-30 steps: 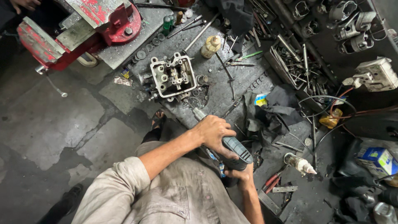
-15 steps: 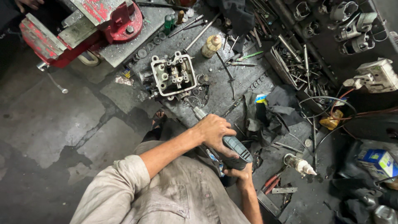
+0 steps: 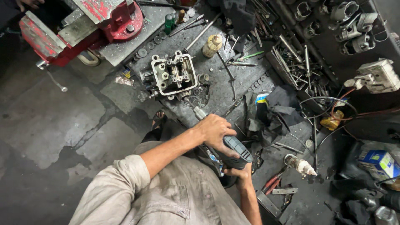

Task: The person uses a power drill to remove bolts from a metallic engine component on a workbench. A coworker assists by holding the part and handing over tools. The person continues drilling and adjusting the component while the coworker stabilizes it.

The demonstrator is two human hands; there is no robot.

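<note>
I see the left hand (image 3: 215, 130) closed around the body of a dark power tool (image 3: 228, 146), fingers wrapped over its top. The right hand (image 3: 238, 172) grips the same tool from beneath, at its rear end; only its fingers show. The tool lies low in the view, just above the person's lap, and its metal tip (image 3: 199, 112) points up toward an engine part (image 3: 173, 76), stopping near its lower edge. Whether tip and part touch, I cannot tell.

The engine part, a pale metal casting with valves and springs inside, sits on a dark, greasy metal plate (image 3: 233, 83) laid on the floor. A red bench vise (image 3: 79, 27) stands at the upper left on a grey plate. A small yellowish bottle (image 3: 211, 45) stands just right of the engine part. Loose rods and hand tools (image 3: 300, 62) are scattered to the right, and dark rags (image 3: 277, 108) are heaped beside the hands. A white-nozzled tube (image 3: 300, 164) and red-handled pliers (image 3: 273, 183) lie at lower right.

The floor (image 3: 54, 121) is cracked, stained concrete, dark with oil. The workshop is cluttered and dimly lit.
</note>
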